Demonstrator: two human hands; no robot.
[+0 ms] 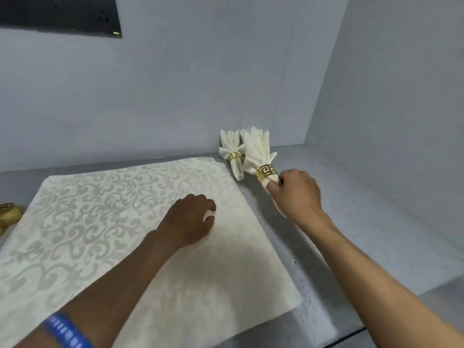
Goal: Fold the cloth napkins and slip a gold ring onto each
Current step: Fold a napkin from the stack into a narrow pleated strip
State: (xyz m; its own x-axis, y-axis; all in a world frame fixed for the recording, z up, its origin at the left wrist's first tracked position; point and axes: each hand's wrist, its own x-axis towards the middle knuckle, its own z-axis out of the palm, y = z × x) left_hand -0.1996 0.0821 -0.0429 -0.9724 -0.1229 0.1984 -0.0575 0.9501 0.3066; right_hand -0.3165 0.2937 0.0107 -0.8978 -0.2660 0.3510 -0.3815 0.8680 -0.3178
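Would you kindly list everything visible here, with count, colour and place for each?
flat napkin: one, cream damask, spread on the counter
ringed napkins: two, cream, each in a gold ring, back right by the wall
loose gold rings: count unclear, far left edge
counter: one, grey
dark panel: one, black, upper left wall
wristband: one, blue, left wrist
left hand: on the flat napkin, pinching its cloth
right hand: gripping the nearer ringed napkin's tail

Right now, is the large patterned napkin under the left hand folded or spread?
Spread: the patterned napkin lies flat and open on the counter, left hand resting on it.
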